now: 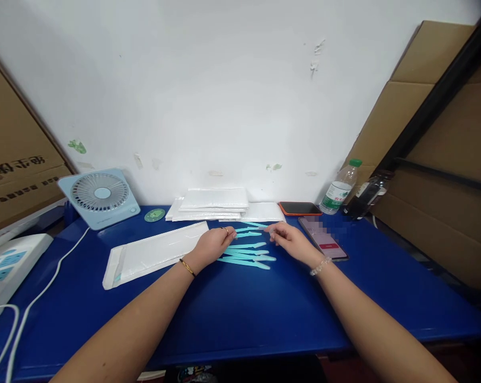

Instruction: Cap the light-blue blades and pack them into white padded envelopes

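Several slim turquoise plastic tools [246, 254] lie side by side on the blue table [240, 308]. My left hand [214, 243] rests with curled fingers at their left ends and pinches one of them. My right hand [289, 239] pinches the other end of a turquoise tool [251, 230] lifted slightly at the back of the row. A white padded mailer [156, 252] lies just left of my left hand.
A stack of white mailers [212, 203] sits against the wall. A small blue fan [100, 197] stands at the back left with a white cable [44, 290]. Two phones [324, 238], a water bottle [340, 187] and cardboard boxes [432, 159] are on the right.
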Demonstrator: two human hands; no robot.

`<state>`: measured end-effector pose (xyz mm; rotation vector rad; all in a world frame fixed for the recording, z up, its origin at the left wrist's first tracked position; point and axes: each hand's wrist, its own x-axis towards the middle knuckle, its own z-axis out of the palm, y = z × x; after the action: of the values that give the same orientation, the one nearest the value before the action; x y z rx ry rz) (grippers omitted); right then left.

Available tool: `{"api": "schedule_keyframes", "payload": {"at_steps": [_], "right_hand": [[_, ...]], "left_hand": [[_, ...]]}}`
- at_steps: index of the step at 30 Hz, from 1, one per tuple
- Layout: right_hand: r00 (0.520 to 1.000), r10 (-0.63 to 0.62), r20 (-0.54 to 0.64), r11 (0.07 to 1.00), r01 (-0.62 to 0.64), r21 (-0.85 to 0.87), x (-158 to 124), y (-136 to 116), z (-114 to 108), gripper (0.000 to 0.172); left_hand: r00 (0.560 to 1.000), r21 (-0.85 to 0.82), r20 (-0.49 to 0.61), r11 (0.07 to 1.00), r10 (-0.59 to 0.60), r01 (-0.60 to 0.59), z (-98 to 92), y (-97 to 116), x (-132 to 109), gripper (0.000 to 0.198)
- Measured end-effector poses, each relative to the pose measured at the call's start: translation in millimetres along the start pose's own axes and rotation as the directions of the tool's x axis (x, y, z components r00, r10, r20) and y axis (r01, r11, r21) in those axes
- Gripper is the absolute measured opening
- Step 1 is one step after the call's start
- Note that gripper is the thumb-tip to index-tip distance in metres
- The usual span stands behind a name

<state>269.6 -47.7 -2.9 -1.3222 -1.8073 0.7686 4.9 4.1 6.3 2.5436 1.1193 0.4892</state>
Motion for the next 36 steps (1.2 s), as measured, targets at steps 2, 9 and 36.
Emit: {"api": "schedule_keyframes", "payload": {"at_steps": [2, 9, 36], "right_hand": [[0.999, -0.046, -0.010, 0.996, 0.045, -0.079, 0, -1, 2, 0.027], [0.999, -0.022, -0.038, 0.998, 0.020, -0.058, 1, 1, 6, 0.025], [0.984, -0.178, 0.018, 0.781, 0.153, -0.605, 31, 23, 7, 0.014]], "left_hand": [[1.000, 0.007, -0.001, 1.000, 0.002, -0.002, 0.7, -1, 0, 0.039], [1.000, 0.023, 0.001, 1.000, 0.004, -0.004, 3.6, -3, 1, 0.040], [0.995, 0.211, -0.097, 0.976, -0.033, 0.053, 14.3, -18, 9, 0.022]]}}
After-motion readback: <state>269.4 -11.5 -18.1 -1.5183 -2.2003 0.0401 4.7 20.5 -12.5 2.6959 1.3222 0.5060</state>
